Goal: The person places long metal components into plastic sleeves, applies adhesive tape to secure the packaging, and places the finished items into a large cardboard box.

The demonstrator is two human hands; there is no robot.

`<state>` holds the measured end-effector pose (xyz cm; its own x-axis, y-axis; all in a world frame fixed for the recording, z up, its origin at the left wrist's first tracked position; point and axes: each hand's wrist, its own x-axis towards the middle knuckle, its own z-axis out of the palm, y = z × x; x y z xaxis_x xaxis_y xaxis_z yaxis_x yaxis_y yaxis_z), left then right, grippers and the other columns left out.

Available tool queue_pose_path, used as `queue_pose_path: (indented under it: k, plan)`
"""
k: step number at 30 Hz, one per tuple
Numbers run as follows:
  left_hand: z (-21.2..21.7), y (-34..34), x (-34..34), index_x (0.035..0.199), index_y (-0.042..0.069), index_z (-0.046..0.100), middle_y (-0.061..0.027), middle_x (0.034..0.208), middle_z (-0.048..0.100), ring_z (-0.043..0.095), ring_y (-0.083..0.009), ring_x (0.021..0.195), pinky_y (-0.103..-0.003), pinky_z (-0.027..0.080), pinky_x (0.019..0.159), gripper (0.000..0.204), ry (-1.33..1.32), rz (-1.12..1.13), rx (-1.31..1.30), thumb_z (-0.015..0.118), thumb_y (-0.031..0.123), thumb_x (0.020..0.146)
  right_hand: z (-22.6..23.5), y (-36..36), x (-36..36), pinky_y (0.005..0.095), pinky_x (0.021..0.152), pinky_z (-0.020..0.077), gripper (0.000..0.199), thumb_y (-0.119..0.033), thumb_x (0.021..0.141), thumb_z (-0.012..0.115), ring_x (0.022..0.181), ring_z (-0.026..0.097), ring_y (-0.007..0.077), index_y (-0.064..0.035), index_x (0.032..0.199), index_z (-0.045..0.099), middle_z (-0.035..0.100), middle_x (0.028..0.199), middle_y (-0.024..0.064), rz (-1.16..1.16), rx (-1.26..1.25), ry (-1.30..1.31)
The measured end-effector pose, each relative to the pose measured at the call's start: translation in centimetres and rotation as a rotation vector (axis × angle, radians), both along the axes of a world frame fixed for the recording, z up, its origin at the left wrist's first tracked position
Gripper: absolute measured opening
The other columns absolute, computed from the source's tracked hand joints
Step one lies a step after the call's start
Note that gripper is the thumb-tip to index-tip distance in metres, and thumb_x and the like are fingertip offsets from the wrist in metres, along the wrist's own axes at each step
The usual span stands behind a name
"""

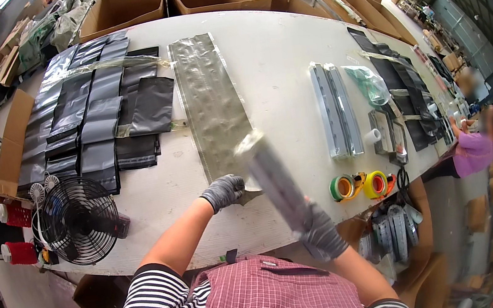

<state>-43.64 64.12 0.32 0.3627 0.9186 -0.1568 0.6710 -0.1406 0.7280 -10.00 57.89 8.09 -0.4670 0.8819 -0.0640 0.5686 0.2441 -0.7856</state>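
Head cam: 1 pkg (275, 181) in R hand (322, 233), 1 sheet (211, 105).

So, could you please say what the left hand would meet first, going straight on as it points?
The left hand would probably meet the long grey package in the right hand, just right of the near end of the grey-green sleeve. Depth is unclear, so it might pass beneath.

White bench (283, 78) lay wide open between the crinkled grey-green sheet (213, 104) and long silvery bars (327, 116); near left, a round black wire fan (81, 222) barred the way!
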Motion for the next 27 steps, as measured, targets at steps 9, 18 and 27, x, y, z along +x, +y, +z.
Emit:
queue_pose_path:
  k: [9,18,27]
  plan:
    - [2.3,1.4,-1.1,0.111,0.000,0.065,-0.0082,0.091,0.070,0.066,-0.0167,0.083,-0.032,0.055,0.074,0.030,-0.534,0.503,-0.550,0.072,0.013,0.085,0.7,-4.6,2.4,0.0444,0.093,0.0467,0.099,-0.033,0.063,0.082,0.100,0.058,0.0393,0.0045,0.142,0.036,0.059,0.109,0.0247,0.152,0.057,-0.521]
    - [6.9,-1.4,3.8,0.100,0.013,0.063,-0.0115,0.090,0.061,0.060,-0.0335,0.092,-0.043,0.050,0.081,0.025,0.219,0.123,0.827,0.071,0.021,0.077,0.5,-1.9,3.2,0.0332,0.098,0.0441,0.089,-0.035,0.064,0.088,0.107,0.057,0.0230,0.0016,0.135,0.047,0.063,0.115,0.0137,0.006,-0.850,0.175]
    - [2.8,-2.1,3.4,0.095,0.008,0.062,-0.0144,0.091,0.062,0.059,-0.0362,0.092,-0.046,0.048,0.082,0.030,0.176,0.173,0.445,0.072,0.031,0.079,-2.4,3.2,-3.1,0.0383,0.094,0.0492,0.091,-0.040,0.064,0.088,0.103,0.063,0.0306,0.0051,0.131,0.046,0.063,0.114,0.0238,-0.008,-0.482,-0.034]
